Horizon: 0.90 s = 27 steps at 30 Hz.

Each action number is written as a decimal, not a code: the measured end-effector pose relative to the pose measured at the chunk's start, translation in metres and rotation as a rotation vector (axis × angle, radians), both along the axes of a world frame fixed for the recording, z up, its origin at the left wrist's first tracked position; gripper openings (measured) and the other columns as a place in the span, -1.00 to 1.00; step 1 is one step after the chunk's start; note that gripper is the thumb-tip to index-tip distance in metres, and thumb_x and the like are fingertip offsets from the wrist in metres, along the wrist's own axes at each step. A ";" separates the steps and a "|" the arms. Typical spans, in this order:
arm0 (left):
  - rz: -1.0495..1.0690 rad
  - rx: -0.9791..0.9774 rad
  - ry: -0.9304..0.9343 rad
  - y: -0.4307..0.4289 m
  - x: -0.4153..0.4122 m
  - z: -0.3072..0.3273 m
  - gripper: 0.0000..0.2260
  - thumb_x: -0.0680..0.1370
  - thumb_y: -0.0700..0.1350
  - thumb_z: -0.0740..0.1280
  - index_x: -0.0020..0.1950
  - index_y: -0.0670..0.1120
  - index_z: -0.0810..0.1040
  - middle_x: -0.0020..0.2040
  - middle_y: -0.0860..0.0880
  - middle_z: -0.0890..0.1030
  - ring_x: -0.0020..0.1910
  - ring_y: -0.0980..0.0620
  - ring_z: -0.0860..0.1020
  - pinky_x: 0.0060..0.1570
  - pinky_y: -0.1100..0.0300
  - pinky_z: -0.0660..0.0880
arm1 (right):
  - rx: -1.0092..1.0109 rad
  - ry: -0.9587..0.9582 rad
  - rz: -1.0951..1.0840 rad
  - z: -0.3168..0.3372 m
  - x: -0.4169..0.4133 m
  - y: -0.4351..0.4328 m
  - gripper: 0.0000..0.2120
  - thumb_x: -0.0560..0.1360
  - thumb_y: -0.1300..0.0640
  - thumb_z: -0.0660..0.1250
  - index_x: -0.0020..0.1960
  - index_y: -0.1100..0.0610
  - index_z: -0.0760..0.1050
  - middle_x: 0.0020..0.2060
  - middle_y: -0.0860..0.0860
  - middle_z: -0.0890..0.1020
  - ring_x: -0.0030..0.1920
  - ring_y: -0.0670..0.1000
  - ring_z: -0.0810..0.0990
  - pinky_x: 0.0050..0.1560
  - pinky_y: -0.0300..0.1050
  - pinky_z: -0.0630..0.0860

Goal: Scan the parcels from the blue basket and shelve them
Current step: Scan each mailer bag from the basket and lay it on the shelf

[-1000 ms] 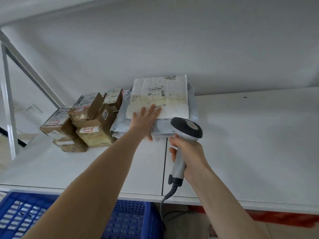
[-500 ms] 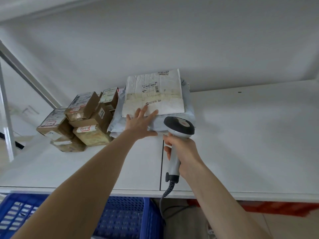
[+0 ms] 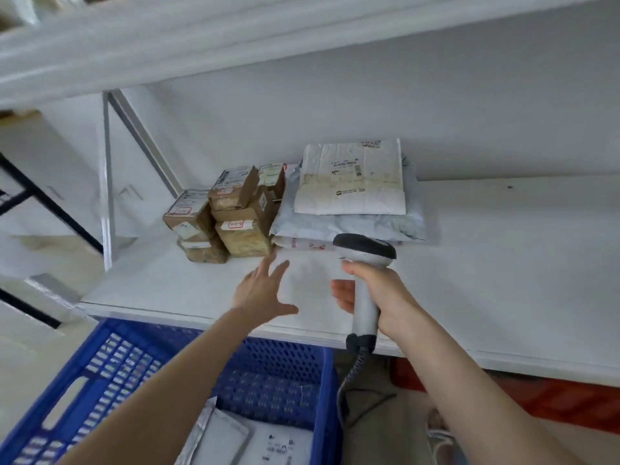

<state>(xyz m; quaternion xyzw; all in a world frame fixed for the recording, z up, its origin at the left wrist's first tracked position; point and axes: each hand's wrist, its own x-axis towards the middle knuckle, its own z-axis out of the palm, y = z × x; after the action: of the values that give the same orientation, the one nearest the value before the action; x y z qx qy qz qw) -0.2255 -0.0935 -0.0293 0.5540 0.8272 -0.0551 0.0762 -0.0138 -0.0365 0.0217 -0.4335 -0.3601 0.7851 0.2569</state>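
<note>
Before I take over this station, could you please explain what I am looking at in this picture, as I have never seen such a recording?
There is no machine here. The single view comes from a camera worn on a person's head, looking forward and down at their two bare arms. The left hand is open with its fingers spread over the white shelf and holds nothing. The right hand grips a corded barcode scanner by its handle. On the shelf lies a stack of soft mailer bags with a white parcel on top. To the left of the stack is a pile of small cardboard boxes. Below the shelf's front edge stands the blue basket, with a few flat parcels in it.
</note>
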 end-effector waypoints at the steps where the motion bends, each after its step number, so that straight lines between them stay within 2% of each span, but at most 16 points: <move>1: 0.025 -0.007 -0.020 -0.021 -0.002 -0.005 -0.12 0.41 0.25 0.41 0.56 0.06 0.01 0.56 0.01 -0.06 0.48 -0.08 0.20 0.37 0.02 0.29 | -0.001 0.000 0.051 0.000 -0.004 -0.009 -0.87 0.49 0.18 0.39 -0.02 0.23 0.56 -0.21 0.23 0.70 -0.27 0.10 0.67 -0.06 0.01 0.61; 6: 0.146 -0.052 -0.095 -0.118 -0.020 -0.028 -0.17 0.44 0.21 0.40 0.56 0.05 0.02 0.57 -0.01 -0.05 0.44 -0.08 0.29 0.27 0.04 0.39 | -0.057 -0.073 0.286 -0.014 -0.039 -0.067 -0.80 0.48 0.17 0.41 0.07 0.22 0.54 -0.25 0.19 0.71 -0.32 0.05 0.69 -0.22 -0.10 0.64; 10: 0.233 -0.093 -0.096 -0.180 -0.053 -0.050 -0.20 0.46 0.18 0.39 0.56 0.02 0.04 0.56 -0.03 -0.01 0.42 -0.10 0.31 0.24 0.05 0.40 | -0.207 -0.137 0.376 -0.043 -0.084 -0.112 -0.83 0.48 0.20 0.39 0.04 0.25 0.53 -0.31 0.18 0.69 -0.47 -0.02 0.62 -0.42 -0.20 0.57; 15: 0.397 -0.183 -0.198 -0.237 -0.100 -0.095 -0.22 0.46 0.08 0.43 0.55 -0.03 0.08 0.53 -0.09 0.07 0.43 -0.10 0.29 0.27 0.09 0.34 | -0.309 -0.265 0.489 -0.094 -0.133 -0.152 -0.93 0.52 0.26 0.32 -0.06 0.28 0.50 -0.36 0.20 0.66 -0.60 -0.05 0.50 -0.51 -0.25 0.49; 17: 0.432 -0.243 -0.227 -0.252 -0.112 -0.120 -0.24 0.46 0.06 0.43 0.55 -0.04 0.12 0.51 -0.09 0.13 0.40 -0.12 0.32 0.26 0.07 0.37 | -0.352 -0.309 0.502 -0.117 -0.146 -0.161 -0.93 0.52 0.28 0.30 -0.11 0.29 0.49 -0.35 0.21 0.64 -0.63 -0.06 0.45 -0.52 -0.26 0.45; 21: 0.531 -0.404 -0.335 -0.274 -0.118 -0.181 -0.23 0.46 0.06 0.43 0.54 -0.07 0.11 0.51 -0.14 0.13 0.40 -0.15 0.32 0.25 0.00 0.40 | -0.442 -0.378 0.503 -0.161 -0.163 -0.169 -0.90 0.54 0.26 0.28 -0.14 0.26 0.44 -0.33 0.21 0.62 -0.65 -0.07 0.44 -0.56 -0.30 0.44; 24: 0.606 -0.470 -0.405 -0.285 -0.119 -0.223 -0.24 0.44 0.06 0.46 0.50 -0.13 0.16 0.45 -0.20 0.21 0.36 -0.21 0.35 0.26 -0.07 0.40 | -0.484 -0.412 0.489 -0.191 -0.173 -0.171 -0.88 0.55 0.23 0.29 -0.15 0.22 0.42 -0.45 0.15 0.63 -0.66 -0.09 0.46 -0.59 -0.31 0.45; 27: 0.692 -0.491 -0.405 -0.293 -0.121 -0.255 -0.13 0.44 0.14 0.45 0.54 -0.10 0.01 0.48 -0.22 0.16 0.41 -0.23 0.29 0.25 -0.10 0.41 | -0.556 -0.410 0.445 -0.222 -0.184 -0.175 -0.88 0.54 0.22 0.30 -0.15 0.21 0.40 -0.43 0.15 0.64 -0.65 -0.10 0.47 -0.58 -0.31 0.45</move>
<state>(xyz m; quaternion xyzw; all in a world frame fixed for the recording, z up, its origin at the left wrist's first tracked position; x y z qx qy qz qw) -0.3461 -0.3870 -0.2845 0.2111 0.8941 -0.1114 0.3789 -0.1979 -0.2115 -0.2007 -0.5454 -0.2626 0.7864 -0.1231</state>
